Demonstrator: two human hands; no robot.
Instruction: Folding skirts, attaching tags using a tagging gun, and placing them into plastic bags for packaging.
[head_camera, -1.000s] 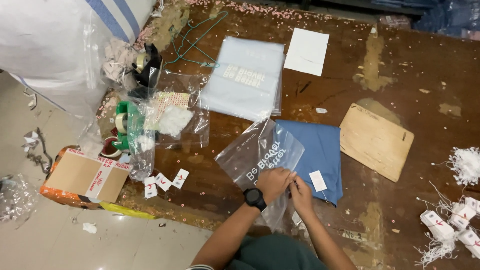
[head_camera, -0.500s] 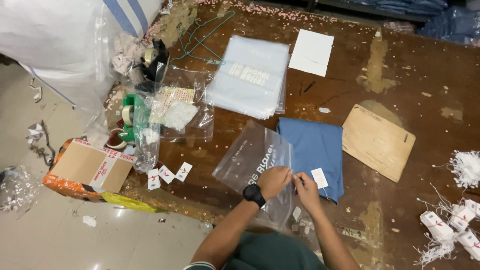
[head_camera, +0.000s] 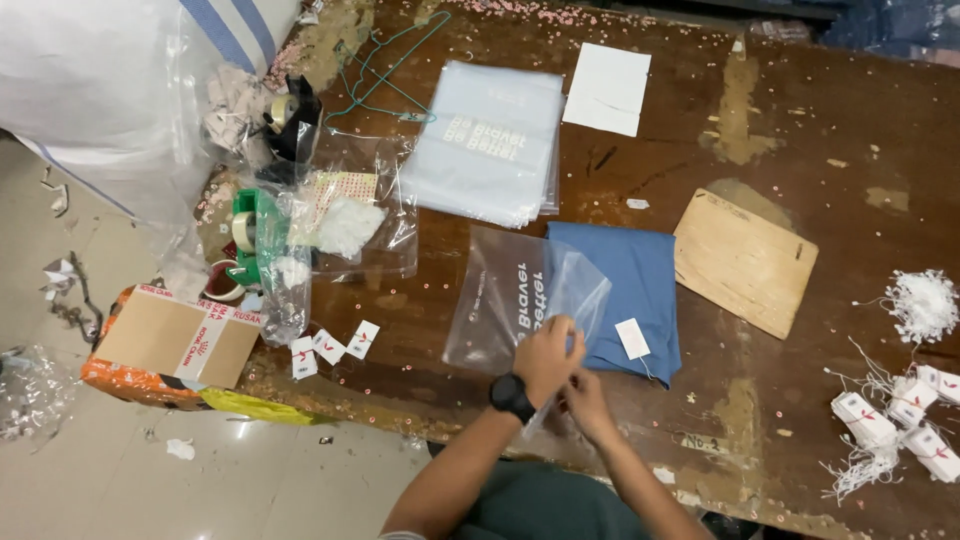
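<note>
You are opening the clear plastic bag (head_camera: 520, 300) at its near edge.

Both your left hand (head_camera: 547, 355) and right hand (head_camera: 588, 400) pinch the bag mouth; the bag lies on the wooden table (head_camera: 800, 130), partly over the folded blue garment (head_camera: 630, 290). Next, I think, the two layers must be separated before the garment can enter.

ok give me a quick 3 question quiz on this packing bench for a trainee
1. True or false: the folded blue garment lies fully inside the clear plastic bag.
2. Which wrist wears the black watch? A left, B right
3. Fill in: the white tag lies on the ____ garment.

Key: 1 false, it lies beside the bag, which both the left hand and right hand hold at its near edge. 2 A. 3 blue.
</note>
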